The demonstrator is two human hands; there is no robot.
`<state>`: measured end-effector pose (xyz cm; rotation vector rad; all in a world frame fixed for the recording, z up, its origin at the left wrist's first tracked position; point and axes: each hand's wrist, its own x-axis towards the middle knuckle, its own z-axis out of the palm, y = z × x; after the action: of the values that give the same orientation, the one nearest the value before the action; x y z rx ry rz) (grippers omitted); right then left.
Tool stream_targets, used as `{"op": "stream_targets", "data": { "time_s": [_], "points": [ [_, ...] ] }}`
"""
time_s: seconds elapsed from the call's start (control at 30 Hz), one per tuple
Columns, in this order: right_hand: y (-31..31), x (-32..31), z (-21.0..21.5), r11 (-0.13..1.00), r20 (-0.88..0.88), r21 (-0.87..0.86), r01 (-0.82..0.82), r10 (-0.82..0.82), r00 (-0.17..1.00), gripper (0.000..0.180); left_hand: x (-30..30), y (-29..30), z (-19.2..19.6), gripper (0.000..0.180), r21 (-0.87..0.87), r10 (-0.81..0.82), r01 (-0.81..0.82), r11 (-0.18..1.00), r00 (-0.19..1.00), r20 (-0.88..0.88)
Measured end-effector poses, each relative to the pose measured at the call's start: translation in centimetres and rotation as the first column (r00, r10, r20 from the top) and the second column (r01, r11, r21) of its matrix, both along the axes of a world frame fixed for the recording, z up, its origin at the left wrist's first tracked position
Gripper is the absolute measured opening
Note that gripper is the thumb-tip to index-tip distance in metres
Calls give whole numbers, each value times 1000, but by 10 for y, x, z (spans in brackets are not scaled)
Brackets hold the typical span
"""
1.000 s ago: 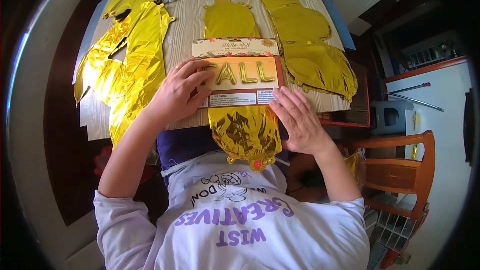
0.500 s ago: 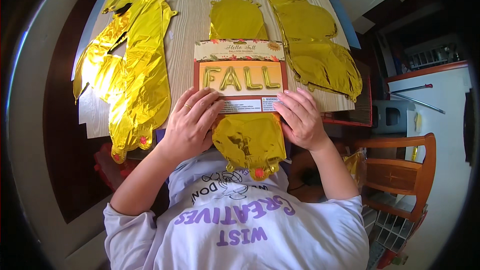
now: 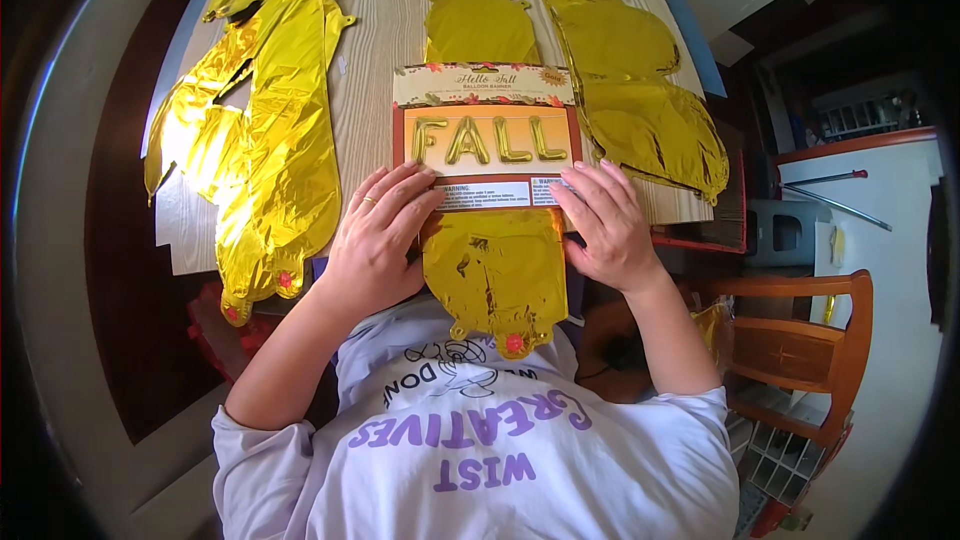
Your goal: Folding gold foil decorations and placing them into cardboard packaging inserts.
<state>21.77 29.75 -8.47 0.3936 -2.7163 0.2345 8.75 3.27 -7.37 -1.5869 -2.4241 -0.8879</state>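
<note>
1. Nearest the camera: a white shirt [image 3: 480, 450] with purple lettering fills the lower middle of the view; both forearms rise from it toward the surface [image 3: 390, 30].
2. A flat gold foil balloon [image 3: 495, 275] hangs over the near edge of the surface, between the two hands. Its red valve end points down toward the shirt, and its top edge goes under the card above it.
3. The left hand [image 3: 375, 245] lies flat, fingers spread and extended, on the lower left corner of the card; a ring shows on one finger. It grips nothing; the palm rests beside the balloon's left edge.
4. The right hand [image 3: 605, 225] lies flat likewise, fingers spread, on the lower right corner of the card. It closes on nothing.
5. The package card [image 3: 487, 135] sits on the surface just beyond the hands, square to the person, with gold letter shapes on an orange panel.
6. Beyond the card: another gold balloon [image 3: 480, 25], touching the card's far edge.
7. Left side: a pile of gold balloons [image 3: 265, 140], reaching over the near edge.
8. Right side: a long gold balloon strip [image 3: 630, 90].
9. Far right, off the surface: a wooden chair [image 3: 800, 340].
</note>
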Motion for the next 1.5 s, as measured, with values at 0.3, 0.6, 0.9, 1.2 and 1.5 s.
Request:
{"op": "stream_targets", "data": {
  "time_s": [0.3, 0.6, 0.9, 1.2, 1.5],
  "points": [
    [2, -4, 4, 999, -33, -41, -7, 5, 999, 48, -7, 1, 3, 45, 12, 2, -3, 1000, 1000, 14],
    [-5, -14, 8, 975, -64, -213, 64, -80, 995, 28, -24, 8, 6, 16, 62, -14, 19, 998, 997, -82],
    [-19, -29, 9, 857, -1, -461, 230, -260, 966, 23, -14, 13, -3, 24, 153, 223, -231, 961, 973, 67],
    [-24, -27, 6, 947, -22, -198, 255, -264, 964, 25, -9, 18, 10, 85, -348, -202, 189, 918, 979, -1],
    [-61, 20, 18, 972, 83, -30, 234, -231, 969, 60, 30, -14, -6, 51, -359, -179, 84, 930, 954, -241]
  ]
}}
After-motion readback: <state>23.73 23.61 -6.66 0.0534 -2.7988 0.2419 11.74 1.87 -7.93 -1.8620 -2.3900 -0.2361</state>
